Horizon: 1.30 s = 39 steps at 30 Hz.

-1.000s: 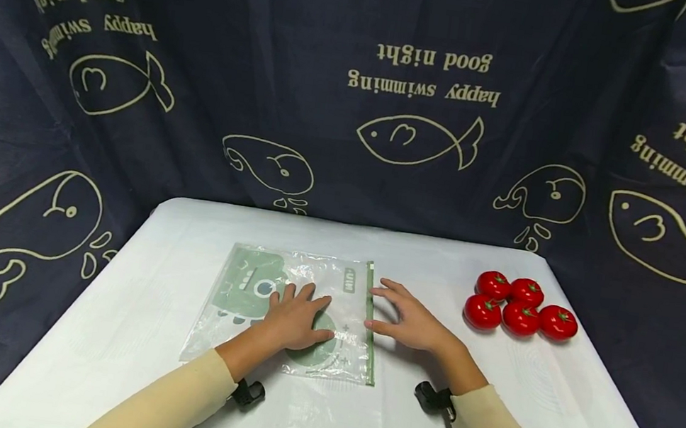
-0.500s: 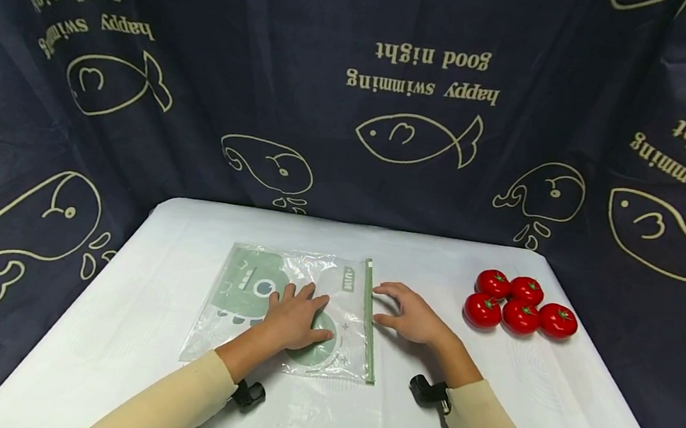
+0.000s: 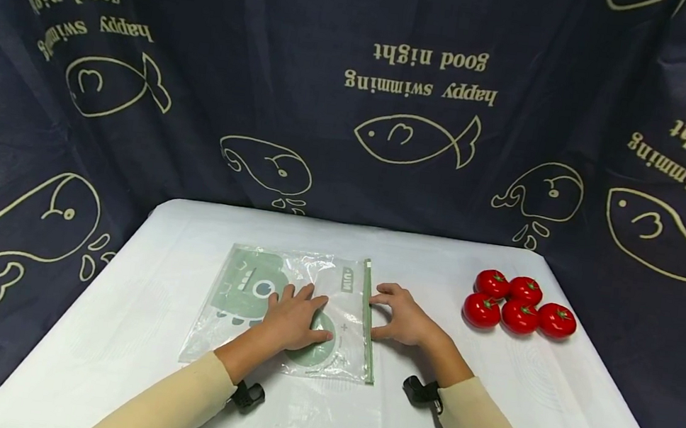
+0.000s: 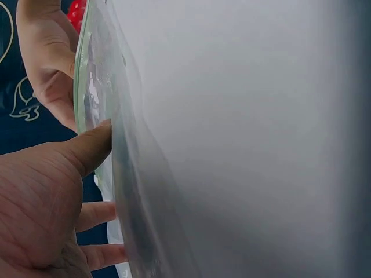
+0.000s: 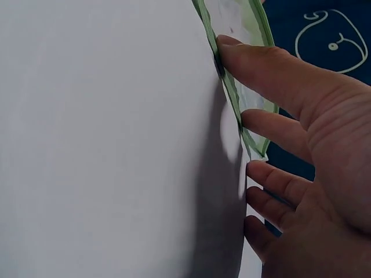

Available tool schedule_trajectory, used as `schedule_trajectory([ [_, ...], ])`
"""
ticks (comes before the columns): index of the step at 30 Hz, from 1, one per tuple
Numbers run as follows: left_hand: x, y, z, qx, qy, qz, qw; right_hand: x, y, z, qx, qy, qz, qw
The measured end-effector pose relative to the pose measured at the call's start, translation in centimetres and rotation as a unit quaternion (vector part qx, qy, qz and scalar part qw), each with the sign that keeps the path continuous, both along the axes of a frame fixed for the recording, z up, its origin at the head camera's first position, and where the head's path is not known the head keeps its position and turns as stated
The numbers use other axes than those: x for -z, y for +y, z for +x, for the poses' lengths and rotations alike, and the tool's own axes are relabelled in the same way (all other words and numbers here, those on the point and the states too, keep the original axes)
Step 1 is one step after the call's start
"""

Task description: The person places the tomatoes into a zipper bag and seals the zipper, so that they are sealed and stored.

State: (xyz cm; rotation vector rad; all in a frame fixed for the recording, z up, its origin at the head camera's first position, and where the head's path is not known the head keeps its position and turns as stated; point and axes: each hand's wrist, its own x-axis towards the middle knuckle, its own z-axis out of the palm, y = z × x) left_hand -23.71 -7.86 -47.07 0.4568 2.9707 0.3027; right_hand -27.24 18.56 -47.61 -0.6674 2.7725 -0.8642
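Note:
A clear zip bag (image 3: 319,265) with a green monster print lies flat on the white table, its green zip edge (image 3: 370,351) facing right. My left hand (image 3: 293,320) rests on the bag's middle with fingers spread. At the zip edge is my right hand (image 3: 408,320), thumb and fingers bent but apart. In the right wrist view, the thumb and index finger of the right hand (image 5: 333,133) touch the green edge (image 5: 233,98). Two green strips stand apart there, with a gap between them. Across the left wrist view, the left thumb (image 4: 93,147) lies against the plastic.
Several red tomatoes (image 3: 520,316) with green tops sit together at the table's right side. Behind the white table (image 3: 133,302) hangs a dark blue curtain (image 3: 310,60) with fish drawings. Each wrist carries a small black camera.
My right hand first drew slightly back from the zip edge, then came to it again with thumb and fingers lower along it. The left hand has stayed in place.

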Motion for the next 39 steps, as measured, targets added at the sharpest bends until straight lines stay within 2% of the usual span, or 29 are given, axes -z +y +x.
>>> schedule_trajectory([
  [14,-0.3,0.0,0.3,0.005,-0.007,0.025,0.9996,-0.4,-0.4,0.3,0.017,-0.01,0.006,0.9998],
  [22,-0.3,-0.2,-0.2,0.059,0.004,0.023,0.998,-0.4,-0.5,0.4,0.024,-0.022,0.011,0.9994],
  [26,-0.4,-0.2,-0.3,0.072,0.013,0.007,0.9973,-0.4,-0.6,0.4,0.029,-0.026,0.01,0.9992],
  [34,-1.0,0.5,0.1,0.071,0.005,0.005,0.9975,-0.7,-0.7,0.5,0.03,-0.032,0.01,0.999],
  [39,-0.6,1.4,0.1,0.056,0.008,-0.023,0.9982,-0.7,-0.6,0.5,0.027,-0.029,0.011,0.9991],
])
